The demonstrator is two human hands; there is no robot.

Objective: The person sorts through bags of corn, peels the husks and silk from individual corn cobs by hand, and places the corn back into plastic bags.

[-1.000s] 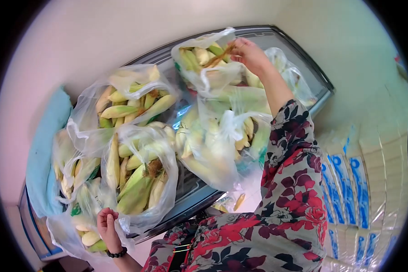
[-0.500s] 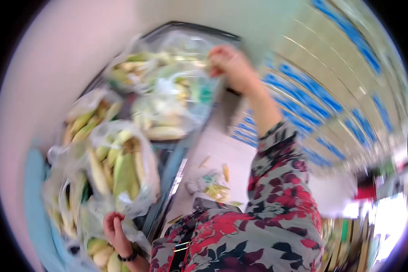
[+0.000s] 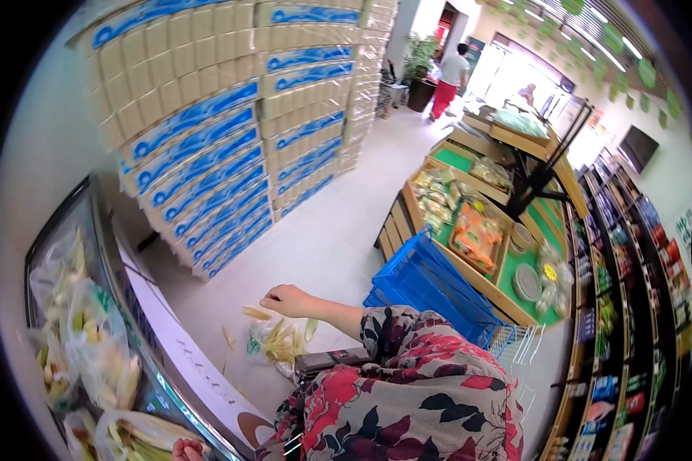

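My right hand point(image 3: 286, 300) is held out over the floor, its fingers curled together; whatever they may hold is too small to make out. Below it on the floor lie a plastic bag with corn husks point(image 3: 279, 342) and loose husk pieces. At the bottom edge, my left hand point(image 3: 187, 449) shows only its curled fingers, near a bag of corn point(image 3: 134, 434). More clear plastic bags of corn point(image 3: 100, 342) rest on the dark-framed case point(image 3: 119, 261) at the left.
Tall stacks of wrapped packs point(image 3: 200, 115) stand ahead. To the right are a blue basket point(image 3: 430, 288), a wooden produce stand point(image 3: 407, 207) and stocked shelves point(image 3: 603, 307). A person point(image 3: 449, 81) stands far back near the bright doorway.
The view has swung right, away from the corn bags towards the shop. My right hand has left the bags and is now above the floor. My left hand has mostly dropped out of view.
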